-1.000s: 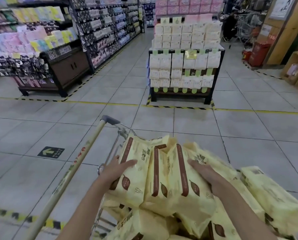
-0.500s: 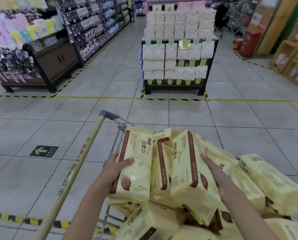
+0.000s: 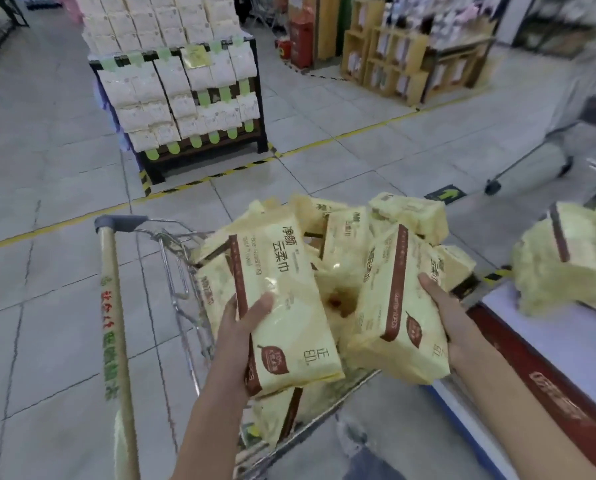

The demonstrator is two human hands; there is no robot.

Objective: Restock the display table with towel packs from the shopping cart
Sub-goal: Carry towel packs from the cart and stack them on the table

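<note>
Several yellow towel packs with brown stripes fill the shopping cart point(image 3: 172, 271) in front of me. My left hand point(image 3: 241, 327) grips one pack point(image 3: 282, 306) from below, thumb across its face, lifting it above the pile. My right hand point(image 3: 452, 323) holds the right side of another pack point(image 3: 393, 313), also raised over the cart. The display table point(image 3: 566, 344), white-topped with a red edge, lies at the right, and blurred yellow packs point(image 3: 559, 261) sit on it.
The cart's wooden handle bar point(image 3: 116, 323) runs down the left. A stand of pale tissue packs point(image 3: 179, 88) sits ahead past a yellow floor line. Wooden crate shelves point(image 3: 411, 53) stand at the back right, another cart's frame point(image 3: 549, 147) at far right.
Both hands lifted the packs higher out of the cart. My view swung right, bringing the display table and its packs into sight.
</note>
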